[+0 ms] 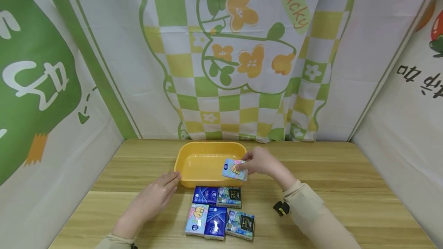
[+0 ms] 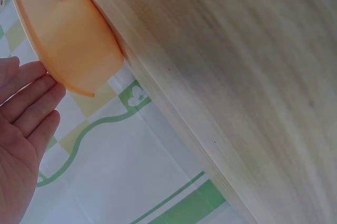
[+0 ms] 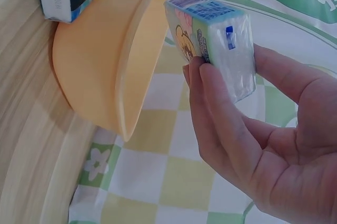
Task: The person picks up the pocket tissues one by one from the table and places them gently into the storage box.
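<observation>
My right hand (image 1: 261, 161) pinches a light blue and pink tissue pack (image 1: 231, 169) with a cartoon figure, over the right side of a yellow plastic basin (image 1: 180, 156). In the right wrist view the tissue pack (image 3: 231, 50) sits between thumb and fingers, above the basin's rim (image 3: 126, 77). My left hand (image 1: 154, 195) touches the basin's left front corner with straight fingertips. The left wrist view shows those fingers (image 2: 37, 98) extended against the rim. No other pack is visible inside the basin.
In front of the basin lie two dark blue tissue packs (image 1: 205, 195), two floral packs with black labels (image 1: 229, 196), and one light blue cartoon pack (image 1: 197, 219). They rest on a wooden table (image 1: 311, 172). A patterned curtain (image 1: 242, 114) hangs behind.
</observation>
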Available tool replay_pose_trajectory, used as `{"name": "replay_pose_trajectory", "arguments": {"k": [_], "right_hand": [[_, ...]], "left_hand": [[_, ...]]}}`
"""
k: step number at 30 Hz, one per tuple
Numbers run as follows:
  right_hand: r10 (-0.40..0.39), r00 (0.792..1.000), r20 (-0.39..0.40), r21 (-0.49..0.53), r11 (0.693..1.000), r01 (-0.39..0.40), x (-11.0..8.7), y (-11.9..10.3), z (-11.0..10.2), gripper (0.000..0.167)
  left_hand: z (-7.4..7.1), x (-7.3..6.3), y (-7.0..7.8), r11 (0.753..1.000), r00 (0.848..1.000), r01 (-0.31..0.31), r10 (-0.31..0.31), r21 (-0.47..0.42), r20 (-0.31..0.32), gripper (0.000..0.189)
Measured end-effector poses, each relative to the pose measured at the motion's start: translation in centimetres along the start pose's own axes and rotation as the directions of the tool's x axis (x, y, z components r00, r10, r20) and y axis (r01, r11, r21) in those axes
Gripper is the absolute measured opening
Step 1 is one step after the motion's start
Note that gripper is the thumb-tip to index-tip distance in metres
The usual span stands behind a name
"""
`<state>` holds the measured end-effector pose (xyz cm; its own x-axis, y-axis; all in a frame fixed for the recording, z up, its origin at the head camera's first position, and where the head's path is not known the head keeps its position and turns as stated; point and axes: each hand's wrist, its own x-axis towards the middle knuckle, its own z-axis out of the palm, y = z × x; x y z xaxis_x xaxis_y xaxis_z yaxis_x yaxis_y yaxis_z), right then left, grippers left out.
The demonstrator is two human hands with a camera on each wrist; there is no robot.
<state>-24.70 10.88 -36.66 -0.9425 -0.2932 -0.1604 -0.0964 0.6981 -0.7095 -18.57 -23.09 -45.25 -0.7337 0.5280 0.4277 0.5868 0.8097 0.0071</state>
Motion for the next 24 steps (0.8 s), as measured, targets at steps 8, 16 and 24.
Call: {"name": "replay_pose_trajectory", "arguments": {"k": [8, 16, 24], "right_hand": [[0.011, 1.000, 0.019, -0.039, 0.999, -0.010, 1.8, -0.4, 0.5, 0.038], [0.012, 0.999, 0.045, -0.059, 0.998, -0.009, 3.2, -1.2, 0.8, 0.030], [0.023, 0.998, 0.053, -0.059, 0.998, -0.020, 4.7, -1.9, 0.9, 0.042]], "left_hand": [[0.1, -0.1, 0.1, 1.000, 1.000, 0.015, -0.015, 0.001, 0.009, 0.039], [0.2, -0.2, 0.0, 1.000, 1.000, 0.013, -0.013, -0.001, 0.010, 0.038], [0.0, 0.0, 0.1, 1.000, 1.000, 0.017, -0.017, -0.019, 0.016, 0.038]]}}
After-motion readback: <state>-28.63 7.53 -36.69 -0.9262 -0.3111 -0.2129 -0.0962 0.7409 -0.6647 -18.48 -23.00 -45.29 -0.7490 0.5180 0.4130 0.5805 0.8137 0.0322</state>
